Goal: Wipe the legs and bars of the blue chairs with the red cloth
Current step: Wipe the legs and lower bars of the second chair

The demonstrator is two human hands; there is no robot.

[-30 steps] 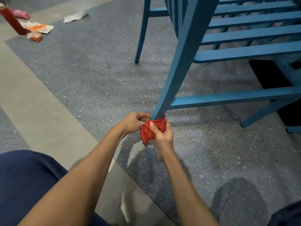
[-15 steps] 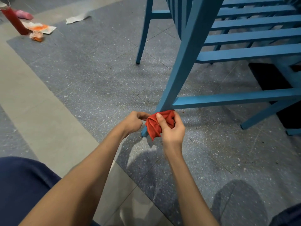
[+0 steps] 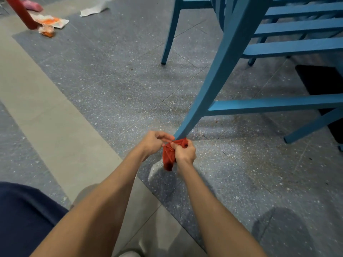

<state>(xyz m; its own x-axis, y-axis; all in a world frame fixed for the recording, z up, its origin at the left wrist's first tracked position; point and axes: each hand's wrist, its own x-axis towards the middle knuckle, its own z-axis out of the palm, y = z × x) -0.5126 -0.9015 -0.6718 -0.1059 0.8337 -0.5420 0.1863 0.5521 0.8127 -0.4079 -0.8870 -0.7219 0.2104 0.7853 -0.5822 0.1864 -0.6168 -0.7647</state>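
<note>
At the foot of the nearest blue chair leg [image 3: 213, 84], the red cloth [image 3: 168, 157] is seen bunched into a wad and gripped by the right hand [image 3: 185, 152], fingers and thumb curled round it. The wad is pressed against the lowest part of that leg, just where it meets the floor [image 3: 111, 101], and a loose tail is left hanging on the side away from the leg. The left hand [image 3: 154, 143] is held close beside the right, at the other side of the leg's foot, so that the two hands are nearly touching. Its fingers are curled, but whether a corner of the cloth is pinched or the leg merely steadied cannot be told. The cloth appears to be gathered small so that it can be wrapped round the narrow leg and drawn along it. The step in hand is judged to be the wiping of this leg's bottom end. The lower bar [image 3: 278, 103], joined to the leg a little above the hands, and the upper bars [image 3: 297, 47] higher up behind the leg are not touched. A second leg [image 3: 169, 34] is seen well beyond the first. Litter [image 3: 50, 22] and a red bottle [image 3: 20, 13] lie far beyond the leg, toward the person's left.
</note>
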